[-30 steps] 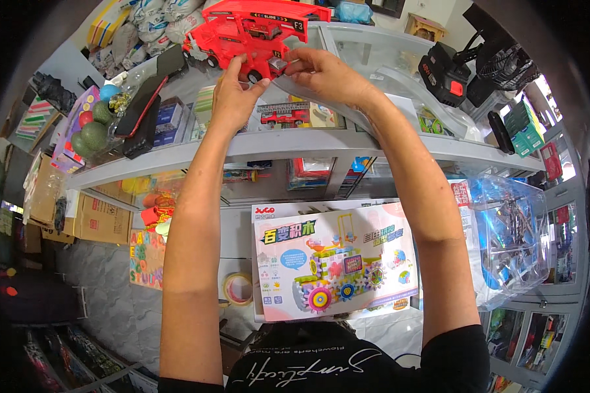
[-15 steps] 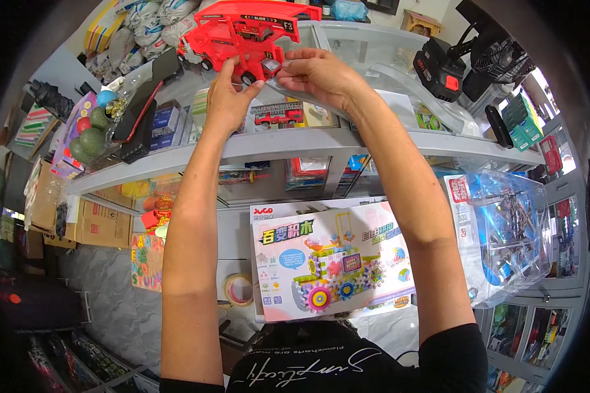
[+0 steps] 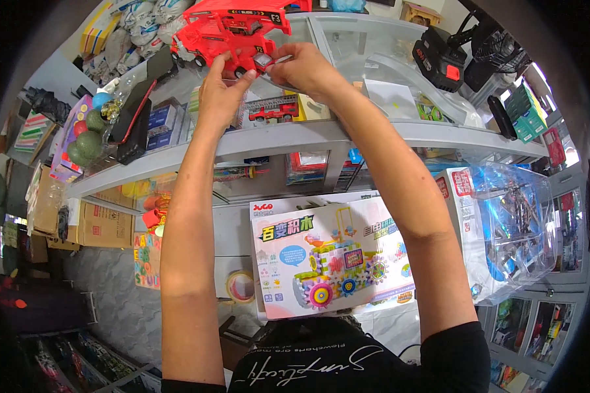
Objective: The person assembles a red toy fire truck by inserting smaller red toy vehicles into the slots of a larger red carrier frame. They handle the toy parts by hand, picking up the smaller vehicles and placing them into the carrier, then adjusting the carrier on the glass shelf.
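Both hands and the red carrier truck (image 3: 215,34) sit further left in view than a second ago, above the glass-topped desk (image 3: 295,136). Left hand (image 3: 224,92) grips the truck's lower side; right hand (image 3: 305,71) has fingers bunched against the silver toy car (image 3: 262,60), though pinching is unclear. Best to brace the truck firmly and guide the car lightly, squared to the deck.
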Available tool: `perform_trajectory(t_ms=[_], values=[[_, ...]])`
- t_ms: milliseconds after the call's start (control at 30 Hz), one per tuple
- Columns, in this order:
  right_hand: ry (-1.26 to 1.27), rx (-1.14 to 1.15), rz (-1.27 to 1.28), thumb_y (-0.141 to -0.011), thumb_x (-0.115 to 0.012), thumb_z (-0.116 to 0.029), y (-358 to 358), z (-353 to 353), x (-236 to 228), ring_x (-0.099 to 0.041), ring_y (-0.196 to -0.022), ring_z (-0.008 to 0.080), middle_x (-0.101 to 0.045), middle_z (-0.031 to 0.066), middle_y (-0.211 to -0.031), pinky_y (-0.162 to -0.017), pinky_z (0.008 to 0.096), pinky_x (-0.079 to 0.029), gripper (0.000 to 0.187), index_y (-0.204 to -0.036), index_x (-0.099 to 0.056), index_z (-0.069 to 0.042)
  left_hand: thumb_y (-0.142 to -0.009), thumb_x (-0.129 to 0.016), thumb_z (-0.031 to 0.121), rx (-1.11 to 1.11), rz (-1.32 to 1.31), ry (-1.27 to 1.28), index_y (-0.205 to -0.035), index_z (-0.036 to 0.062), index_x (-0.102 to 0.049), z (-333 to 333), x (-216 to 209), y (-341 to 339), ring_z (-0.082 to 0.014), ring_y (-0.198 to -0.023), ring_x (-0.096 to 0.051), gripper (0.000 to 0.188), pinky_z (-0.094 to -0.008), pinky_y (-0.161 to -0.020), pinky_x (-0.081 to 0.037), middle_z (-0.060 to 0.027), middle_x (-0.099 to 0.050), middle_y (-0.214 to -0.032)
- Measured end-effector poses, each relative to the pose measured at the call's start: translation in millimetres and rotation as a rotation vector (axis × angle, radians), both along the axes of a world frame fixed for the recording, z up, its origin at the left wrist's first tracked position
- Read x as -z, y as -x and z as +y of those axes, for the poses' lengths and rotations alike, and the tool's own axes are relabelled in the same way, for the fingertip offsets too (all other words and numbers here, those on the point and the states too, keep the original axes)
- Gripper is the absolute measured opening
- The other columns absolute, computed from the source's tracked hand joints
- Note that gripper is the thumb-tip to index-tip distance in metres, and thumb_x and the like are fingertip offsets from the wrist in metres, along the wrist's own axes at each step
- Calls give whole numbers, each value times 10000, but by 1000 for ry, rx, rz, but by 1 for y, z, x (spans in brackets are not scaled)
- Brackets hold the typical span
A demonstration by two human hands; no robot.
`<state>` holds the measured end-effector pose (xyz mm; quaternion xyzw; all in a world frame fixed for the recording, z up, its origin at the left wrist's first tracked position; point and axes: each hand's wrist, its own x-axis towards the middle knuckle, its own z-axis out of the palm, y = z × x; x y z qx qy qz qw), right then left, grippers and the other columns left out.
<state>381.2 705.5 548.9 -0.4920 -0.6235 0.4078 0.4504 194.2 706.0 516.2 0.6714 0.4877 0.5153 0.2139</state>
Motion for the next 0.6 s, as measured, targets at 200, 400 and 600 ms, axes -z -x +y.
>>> perform_trajectory(t_ms=[200,400,600], values=[[-349,201,-403,-711,-801,-239,8,0,6,-697,-752,277,-713,143,-782,-716,384,-540,363,-949,-698,16,-906,-680,334,-19,-48,3,-1236,83,-629,-2,-5,0,-113,-778,-563,418,-266,-705,-455,-30,-613,-846],[-456,249,-383,-715,-770,-273,7,-3,9,-679,-749,357,-686,194,-745,-745,416,-531,322,-831,-699,20,-906,-679,350,1,-81,27,-1235,109,-639,-4,-8,-1,-113,-803,-556,410,-271,-730,-451,-15,-611,-856],[-544,275,-323,-699,-750,-254,11,1,19,-674,-732,376,-678,214,-745,-727,429,-534,308,-793,-688,32,-922,-671,316,24,-129,51,-1218,119,-655,-5,-10,-1,-111,-826,-544,356,-258,-753,-435,-15,-617,-875]])
